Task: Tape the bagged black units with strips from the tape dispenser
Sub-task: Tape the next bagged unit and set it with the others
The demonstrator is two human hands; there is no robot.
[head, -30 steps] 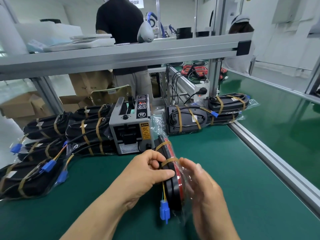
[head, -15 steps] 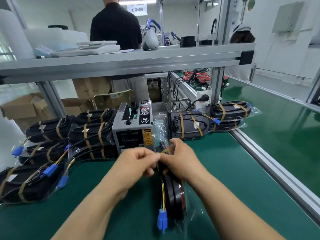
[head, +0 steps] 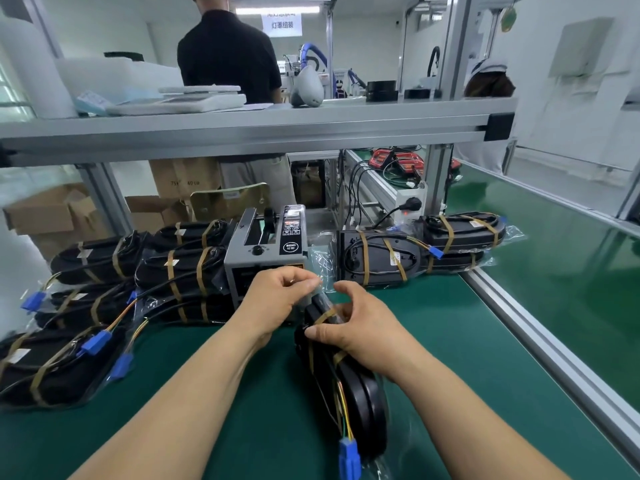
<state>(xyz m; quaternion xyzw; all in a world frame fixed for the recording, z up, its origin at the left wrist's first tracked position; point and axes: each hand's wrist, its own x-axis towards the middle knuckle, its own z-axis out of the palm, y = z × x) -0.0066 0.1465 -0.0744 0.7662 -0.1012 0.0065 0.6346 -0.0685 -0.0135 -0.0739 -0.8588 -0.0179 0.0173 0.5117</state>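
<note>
Bagged black unit: far end clasped in right grip; left grip pinches its tip, seemingly

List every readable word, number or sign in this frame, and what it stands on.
"灯罩组装": hanging sign; the line above it is blurred.
"75" and "40 cm": box.
"SEMI": round badge on the dispenser; its other panel labels are too small.
White labels on the units: unreadable.
</note>
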